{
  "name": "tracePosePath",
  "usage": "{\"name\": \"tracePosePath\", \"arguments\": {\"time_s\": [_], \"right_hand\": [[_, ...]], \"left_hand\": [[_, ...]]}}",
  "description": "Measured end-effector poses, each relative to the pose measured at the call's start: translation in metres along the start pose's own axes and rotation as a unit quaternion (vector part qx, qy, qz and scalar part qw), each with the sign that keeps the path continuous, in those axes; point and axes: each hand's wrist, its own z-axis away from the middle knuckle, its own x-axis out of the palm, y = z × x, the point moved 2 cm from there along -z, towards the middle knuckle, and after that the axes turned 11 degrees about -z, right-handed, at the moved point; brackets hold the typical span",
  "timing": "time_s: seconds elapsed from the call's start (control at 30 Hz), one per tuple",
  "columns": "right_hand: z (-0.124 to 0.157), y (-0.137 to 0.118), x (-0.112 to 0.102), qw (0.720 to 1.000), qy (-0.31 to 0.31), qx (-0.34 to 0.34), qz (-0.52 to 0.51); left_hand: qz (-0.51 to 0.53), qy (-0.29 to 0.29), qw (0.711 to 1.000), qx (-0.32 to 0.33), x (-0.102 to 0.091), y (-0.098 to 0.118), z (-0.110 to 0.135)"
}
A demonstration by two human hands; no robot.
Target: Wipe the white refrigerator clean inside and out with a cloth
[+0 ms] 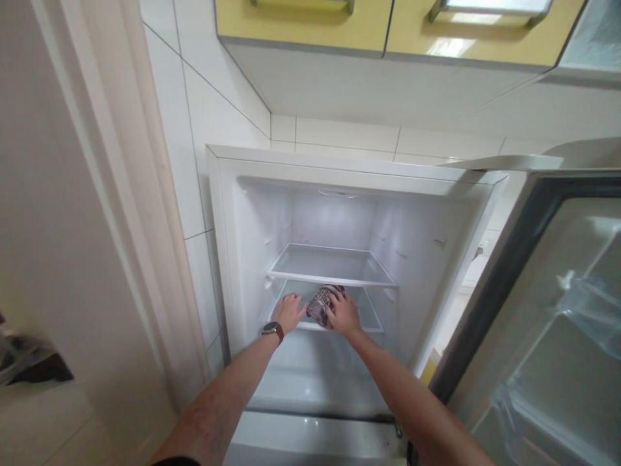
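Note:
Inside an open refrigerator (356, 175), both of my hands reach in over the lower glass shelf (367, 307). My right hand (343, 313) grips a folded, dark cloth (320, 305) with a pale pattern, its fingers pressed onto the top. Just left of the cloth is my left hand (290, 311), its fingers apart and holding nothing; it lies at the shelf's front left, and whether it touches the glass is unclear. A watch sits on the left wrist. Part of the cloth is hidden under the right hand.
An upper glass shelf (334, 264) spans the compartment just above my hands. The refrigerator door (548, 323), with clear plastic racks, stands open on the right. Yellow cabinets (305, 22) hang overhead, and a pale door frame (140, 194) rises on the left.

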Motion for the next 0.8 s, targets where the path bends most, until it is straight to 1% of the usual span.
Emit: {"name": "tracePosePath", "arguments": {"time_s": [0.07, 0.13, 0.23, 0.37, 0.5, 0.57, 0.63, 0.7, 0.73, 0.8], "right_hand": [[0.003, 0.003, 0.015, 1.000, -0.010, 0.003, 0.000], [0.009, 0.004, 0.029, 1.000, -0.023, -0.011, 0.000], [0.016, 0.005, 0.039, 0.999, -0.030, -0.027, 0.000], [0.013, 0.007, 0.036, 1.000, -0.024, -0.013, -0.014], [-0.006, 0.006, 0.026, 0.999, -0.020, -0.010, -0.041], [-0.021, 0.005, 0.024, 0.998, -0.051, -0.001, -0.047], [-0.035, 0.003, 0.024, 0.994, -0.102, 0.018, -0.045], [-0.046, 0.000, 0.024, 0.990, -0.134, 0.017, -0.042], [-0.049, -0.002, 0.024, 0.990, -0.137, 0.007, -0.042], [-0.051, -0.006, 0.022, 0.991, -0.122, -0.025, -0.048]], "left_hand": [[-0.001, -0.001, 1.000, 0.002, 0.011, -0.001, 0.004], [-0.001, -0.002, 1.000, 0.006, 0.019, -0.002, 0.008], [0.001, -0.006, 1.000, 0.016, 0.026, -0.002, 0.009], [0.004, -0.012, 1.000, 0.018, 0.030, -0.003, 0.010], [0.004, -0.021, 1.000, 0.016, 0.032, -0.003, 0.009], [0.001, -0.025, 1.000, 0.015, 0.033, -0.004, 0.009], [-0.004, -0.027, 1.000, 0.014, 0.034, -0.004, 0.008], [-0.007, -0.029, 0.999, 0.015, 0.034, -0.004, 0.008], [-0.009, -0.030, 0.999, 0.014, 0.034, -0.004, 0.008], [-0.010, -0.032, 0.999, 0.013, 0.033, -0.004, 0.008]]}}
